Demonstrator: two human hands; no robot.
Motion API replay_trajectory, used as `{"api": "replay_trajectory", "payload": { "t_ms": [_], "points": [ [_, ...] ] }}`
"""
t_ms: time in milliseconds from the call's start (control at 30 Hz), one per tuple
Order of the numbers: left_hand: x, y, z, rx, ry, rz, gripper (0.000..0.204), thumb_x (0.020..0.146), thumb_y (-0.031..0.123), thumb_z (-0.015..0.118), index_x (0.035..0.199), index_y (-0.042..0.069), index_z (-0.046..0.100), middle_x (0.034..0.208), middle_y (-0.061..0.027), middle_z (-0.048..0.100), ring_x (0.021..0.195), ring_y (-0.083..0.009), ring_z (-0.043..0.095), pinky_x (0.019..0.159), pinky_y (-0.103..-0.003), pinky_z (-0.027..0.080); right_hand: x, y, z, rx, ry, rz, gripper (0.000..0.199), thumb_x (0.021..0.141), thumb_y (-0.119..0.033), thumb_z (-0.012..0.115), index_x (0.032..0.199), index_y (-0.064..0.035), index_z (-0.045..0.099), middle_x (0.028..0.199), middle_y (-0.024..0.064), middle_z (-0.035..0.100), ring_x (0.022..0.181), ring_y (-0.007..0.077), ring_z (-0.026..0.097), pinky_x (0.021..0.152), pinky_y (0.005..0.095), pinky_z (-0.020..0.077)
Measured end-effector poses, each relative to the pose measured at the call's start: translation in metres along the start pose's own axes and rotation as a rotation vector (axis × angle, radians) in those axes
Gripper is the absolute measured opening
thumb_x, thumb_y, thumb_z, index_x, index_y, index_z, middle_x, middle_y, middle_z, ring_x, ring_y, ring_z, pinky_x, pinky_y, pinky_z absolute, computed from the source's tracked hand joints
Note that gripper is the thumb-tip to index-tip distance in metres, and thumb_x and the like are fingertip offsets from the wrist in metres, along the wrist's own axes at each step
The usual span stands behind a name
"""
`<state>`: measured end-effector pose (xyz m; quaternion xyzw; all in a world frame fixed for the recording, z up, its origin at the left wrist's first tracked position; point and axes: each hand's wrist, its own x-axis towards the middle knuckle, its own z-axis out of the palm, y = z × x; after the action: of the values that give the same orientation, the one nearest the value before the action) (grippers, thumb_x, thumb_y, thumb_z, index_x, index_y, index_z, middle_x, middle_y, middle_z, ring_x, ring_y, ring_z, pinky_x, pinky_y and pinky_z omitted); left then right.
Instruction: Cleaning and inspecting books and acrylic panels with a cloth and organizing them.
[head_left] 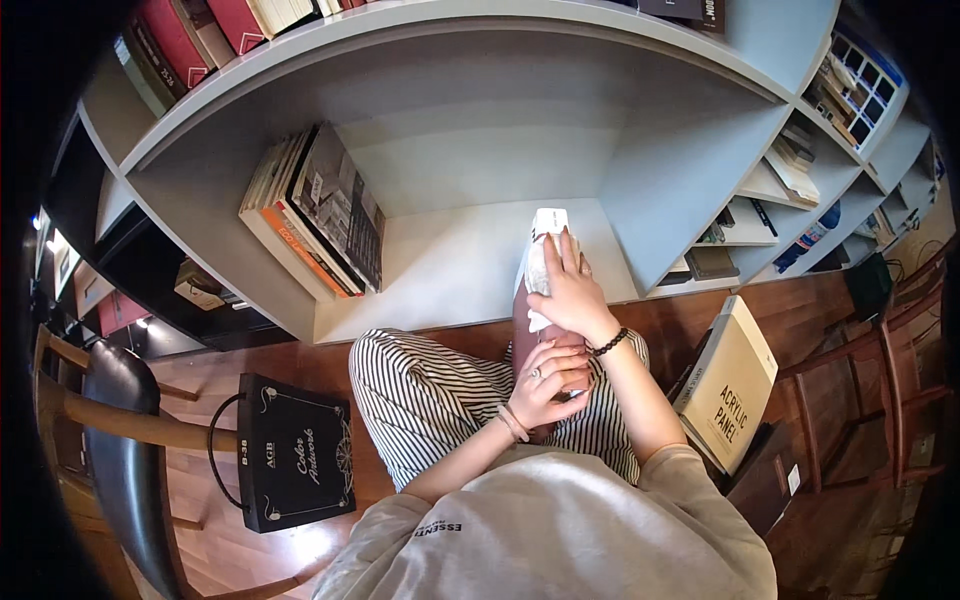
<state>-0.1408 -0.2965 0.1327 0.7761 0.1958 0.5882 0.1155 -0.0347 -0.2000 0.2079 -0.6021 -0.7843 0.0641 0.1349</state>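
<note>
A reddish-brown, book-like object (522, 325) stands on edge between my knees, at the front of the low shelf. My left hand (553, 380), with a ring and a pale bracelet, curls its fingers over the near part of it. Farther along, my right hand (573, 290), wearing a dark beaded bracelet, presses a crumpled white cloth or tissue (537, 268) against its upper side. Its fingers reach forward and the thumb points left. At the far end shows a white part with small dark marks (550, 218). My hands cover much of the object.
Leaning in the shelf's left side is a row of books and magazines (325, 215). A black carry case (297, 455) stands on the wooden floor at left, beside a chair (125, 430). At right are a cream box (730, 385) and a wooden chair (890, 390).
</note>
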Motion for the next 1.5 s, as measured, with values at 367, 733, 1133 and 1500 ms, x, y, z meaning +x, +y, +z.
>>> {"api": "replay_trajectory", "payload": {
  "t_ms": [367, 733, 1133, 1500],
  "points": [
    [0.004, 0.000, 0.004, 0.019, -0.017, 0.034, 0.032, 0.067, 0.016, 0.079, 0.093, 0.009, 0.061, 0.108, -0.0059, 0.064, 0.107, -0.0243, 0.059, 0.100, -0.047, 0.040, 0.061, 0.020, -0.004, 0.132, -0.059, 0.225, 0.095, 0.075, -0.039, 0.061, 0.147, -0.0030, 0.011, 0.152, 0.0259, 0.007, 0.139, 0.0423, 0.018, 0.110, 0.0437, 0.0270],
    [-0.020, -0.002, 0.011, 0.201, -0.001, 0.103, 0.057, 0.066, 0.024, 0.081, 0.117, 0.015, 0.057, 0.138, -0.0176, 0.037, 0.128, -0.0368, 0.038, 0.104, -0.053, 0.032, -0.036, 0.017, 0.009, 0.033, 0.096, -0.053, 0.091, 0.076, -0.033, 0.061, 0.147, -0.0011, 0.014, 0.152, 0.0266, 0.006, 0.139, 0.0437, 0.015, 0.111, 0.0447, 0.0257],
    [-0.037, -0.018, 0.017, 0.232, 0.107, -0.019, 0.093, 0.067, 0.031, 0.081, 0.143, 0.028, 0.026, 0.151, -0.0244, 0.010, 0.137, -0.0496, 0.014, 0.107, -0.060, 0.022, 0.018, 0.004, 0.002, 0.076, 0.003, 0.058, 0.095, 0.073, -0.038, 0.062, 0.147, -0.0010, 0.015, 0.153, 0.0235, 0.005, 0.139, 0.0428, 0.018, 0.111, 0.0434, 0.0265],
    [-0.046, -0.021, 0.016, 0.204, 0.115, 0.006, 0.095, 0.067, 0.031, 0.081, 0.144, 0.027, 0.025, 0.150, -0.0247, 0.012, 0.136, -0.0466, 0.020, 0.107, -0.059, 0.023, 0.044, 0.006, 0.005, 0.128, -0.005, 0.169, 0.096, 0.073, -0.040, 0.062, 0.147, -0.0019, 0.014, 0.154, 0.0229, 0.006, 0.140, 0.0391, 0.019, 0.110, 0.0434, 0.0284]
  ]
}}
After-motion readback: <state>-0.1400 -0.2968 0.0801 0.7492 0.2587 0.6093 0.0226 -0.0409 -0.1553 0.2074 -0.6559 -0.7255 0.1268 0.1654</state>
